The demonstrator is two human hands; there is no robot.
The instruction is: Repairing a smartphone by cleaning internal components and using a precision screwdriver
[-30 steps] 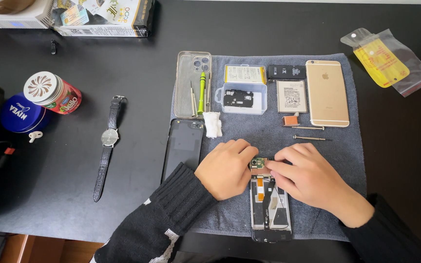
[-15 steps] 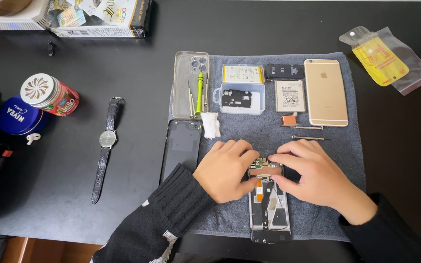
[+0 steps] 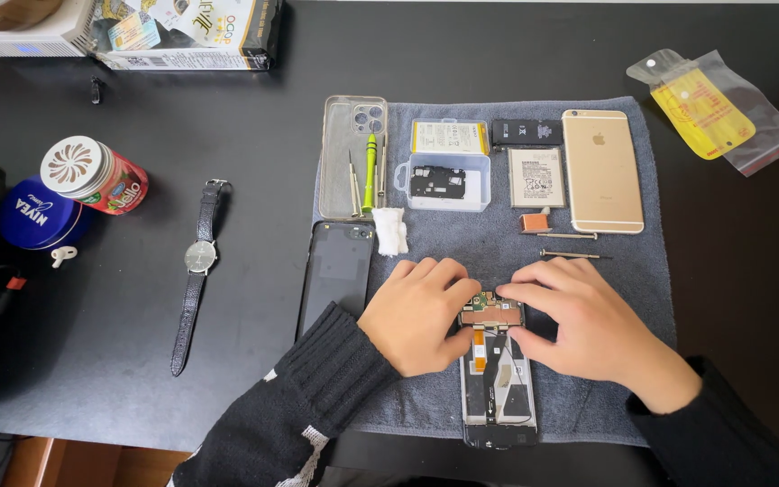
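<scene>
Opened phone (image 3: 498, 383): one, back cover off, lying on the grey towel (image 3: 651, 307) at lower centre of the frame. Long axis runs top to bottom of the frame, its upper end between the two hands.

Circuit board (image 3: 490, 312): one, small, with a copper-coloured patch, seated across the upper end of the opened phone. It lies directly between the hands, about equally near both.

Left hand (image 3: 418, 316): fingers curled, fingertips touching the board's left edge; rests on the towel left of the phone.

Right hand (image 3: 588, 325): fingers extended leftward, tips pressing the board's right edge and top. Whether the board is lifted or merely steadied cannot be told.

Other items on the towel, upper half of the frame:
- gold phone (image 3: 601, 171), one, face down;
- dark phone (image 3: 340, 271), one, overhanging the towel's left edge;
- clear phone case (image 3: 353, 153), one, carrying one green-handled screwdriver (image 3: 370, 171);
- clear plastic box (image 3: 448, 167), one;
- batteries, two (image 3: 526, 133) (image 3: 536, 178).

On the black bench (image 3: 227, 108), left of the frame: wristwatch (image 3: 198, 271), one; round tins, two (image 3: 92, 176) (image 3: 38, 215). Upper right: plastic bag (image 3: 714, 113) with yellow insert, one.
</scene>
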